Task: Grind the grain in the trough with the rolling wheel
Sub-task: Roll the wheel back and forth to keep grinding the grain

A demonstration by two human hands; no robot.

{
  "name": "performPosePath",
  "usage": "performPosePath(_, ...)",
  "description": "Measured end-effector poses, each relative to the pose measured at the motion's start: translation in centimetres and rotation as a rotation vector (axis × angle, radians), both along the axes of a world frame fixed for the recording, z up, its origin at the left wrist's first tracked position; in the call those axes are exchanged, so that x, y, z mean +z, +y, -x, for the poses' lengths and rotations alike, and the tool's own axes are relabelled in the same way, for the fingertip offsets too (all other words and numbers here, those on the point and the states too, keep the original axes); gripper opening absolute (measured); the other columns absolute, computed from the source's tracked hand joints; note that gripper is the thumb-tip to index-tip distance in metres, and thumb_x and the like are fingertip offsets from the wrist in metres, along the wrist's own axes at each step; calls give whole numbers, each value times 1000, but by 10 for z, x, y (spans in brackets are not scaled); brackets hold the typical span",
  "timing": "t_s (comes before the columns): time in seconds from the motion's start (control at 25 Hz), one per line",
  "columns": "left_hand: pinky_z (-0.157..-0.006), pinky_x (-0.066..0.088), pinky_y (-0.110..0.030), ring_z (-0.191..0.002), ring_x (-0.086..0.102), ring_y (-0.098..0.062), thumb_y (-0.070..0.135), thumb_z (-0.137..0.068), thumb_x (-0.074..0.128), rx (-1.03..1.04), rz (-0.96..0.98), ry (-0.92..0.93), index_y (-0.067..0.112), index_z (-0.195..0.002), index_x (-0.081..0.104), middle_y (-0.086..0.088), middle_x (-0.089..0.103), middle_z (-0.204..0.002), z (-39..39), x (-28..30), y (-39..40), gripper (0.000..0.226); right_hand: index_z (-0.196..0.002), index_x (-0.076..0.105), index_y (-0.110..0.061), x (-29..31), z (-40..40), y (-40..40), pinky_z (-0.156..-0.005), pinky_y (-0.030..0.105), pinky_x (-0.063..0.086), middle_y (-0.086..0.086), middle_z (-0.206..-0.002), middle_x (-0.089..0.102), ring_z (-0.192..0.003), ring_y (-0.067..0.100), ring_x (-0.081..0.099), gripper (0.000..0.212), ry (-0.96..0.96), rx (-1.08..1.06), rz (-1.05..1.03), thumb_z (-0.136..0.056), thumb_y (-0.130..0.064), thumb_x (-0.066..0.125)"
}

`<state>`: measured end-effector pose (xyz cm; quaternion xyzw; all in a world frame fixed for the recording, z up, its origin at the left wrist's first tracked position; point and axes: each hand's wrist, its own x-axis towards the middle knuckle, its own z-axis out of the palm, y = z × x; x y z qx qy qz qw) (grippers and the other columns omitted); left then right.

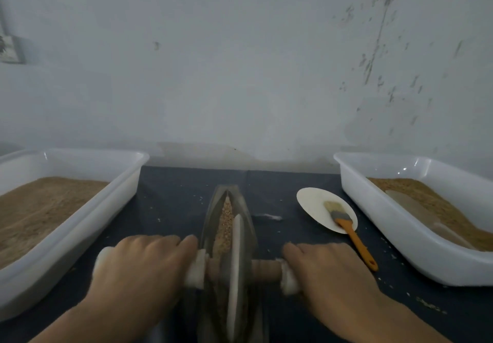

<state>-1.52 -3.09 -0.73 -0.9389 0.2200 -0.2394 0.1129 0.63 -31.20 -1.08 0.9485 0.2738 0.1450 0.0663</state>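
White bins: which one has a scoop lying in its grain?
The white bin on the right; a pale scoop lies in its grain. The left bin holds only grain.

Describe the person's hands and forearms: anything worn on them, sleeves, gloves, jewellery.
Both the left hand and the right hand are bare: no gloves, and no rings or watch are visible. The forearms are also uncovered as far as the frame's lower edge, with no sleeve cuffs showing.

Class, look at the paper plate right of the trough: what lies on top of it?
A brush with pale bristles lies on the paper plate, its orange handle reaching off the rim onto the cloth. Anything beneath the bristles is hidden.
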Motion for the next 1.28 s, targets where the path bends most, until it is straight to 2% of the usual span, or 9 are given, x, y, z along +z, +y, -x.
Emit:
performPosePath(0.12, -57, 27, -26, -60, 47, -7, 47, -75, 64, 213, 38, 12, 37, -81, 34, 13, 49, -71, -56, 0, -4, 33, -100, 46, -23, 4, -55, 21, -63, 36, 42, 1, -95, 64, -81, 26, 62, 23, -98, -83, 44, -83, -22, 61)
performPosePath(0.24, -59, 31, -29, -67, 51, -13, 39, -85, 55, 299, 129, -7, 33, -86, 38, 10, 59, -83, -100, 2, -5, 18, -103, 50, -20, 21, -104, 42, -61, 35, 33, 4, -98, 66, -85, 31, 62, 23, -178, -153, 48, -84, -21, 62)
performPosePath(0.4, -61, 29, -28, -69, 49, -11, 41, -82, 60, 237, 119, 52, 36, -86, 32, 12, 58, -86, -71, 2, -4, 29, -99, 46, -25, 6, -72, 25, -62, 35, 40, 1, -94, 65, -81, 25, 62, 25, -71, -92, 7, -82, -25, 64)
performPosePath(0.64, -50, 15, -22, -40, 47, -16, 29, -27, 81, -149, 80, -161, 27, -67, 47, 9, 44, -53, 16, 1, -3, 52, -83, 25, -38, 5, 15, -10, -52, 30, 32, -9, -84, 57, -73, 11, 57, 44, 53, -78, 19, -69, -42, 67)
performPosePath(0.72, -44, 17, -20, -44, 49, -13, 35, -35, 83, -50, 26, -25, 29, -70, 47, 10, 48, -56, 0, 3, -6, 51, -91, 34, -35, 2, 1, -1, -65, 34, 40, -8, -93, 59, -82, 16, 58, 30, 142, -113, -21, -79, -39, 62)
performPosePath(0.88, -58, 32, -29, -71, 57, -11, 46, -82, 58, 220, 64, -43, 35, -83, 33, 12, 57, -80, -81, 1, -5, 27, -99, 47, -22, 2, -77, 24, -65, 38, 43, 4, -95, 65, -84, 31, 62, 20, -72, -126, -48, -83, -22, 60)
performPosePath(1.0, -59, 33, -31, -77, 62, -17, 42, -82, 56, 288, 79, -42, 32, -85, 39, 8, 61, -84, -106, 3, -6, 20, -102, 50, -20, 12, -109, 37, -63, 37, 33, 7, -98, 66, -87, 35, 62, 21, -120, -169, -52, -83, -20, 60)
performPosePath(1.16, -60, 28, -28, -78, 59, -10, 45, -81, 58, 242, 84, -14, 36, -85, 29, 13, 52, -80, -70, -6, -3, 31, -99, 48, -23, 0, -68, 20, -66, 38, 43, 4, -95, 65, -84, 30, 62, 24, -43, -73, -73, -82, -24, 64)
performPosePath(1.28, -53, 23, -26, -60, 51, -2, 50, -62, 67, 104, 54, -7, 41, -78, 29, 18, 41, -66, -28, -15, 1, 42, -96, 44, -29, 1, -19, 1, -64, 37, 44, -2, -88, 62, -76, 21, 59, 31, 87, 26, -54, -78, -33, 68)
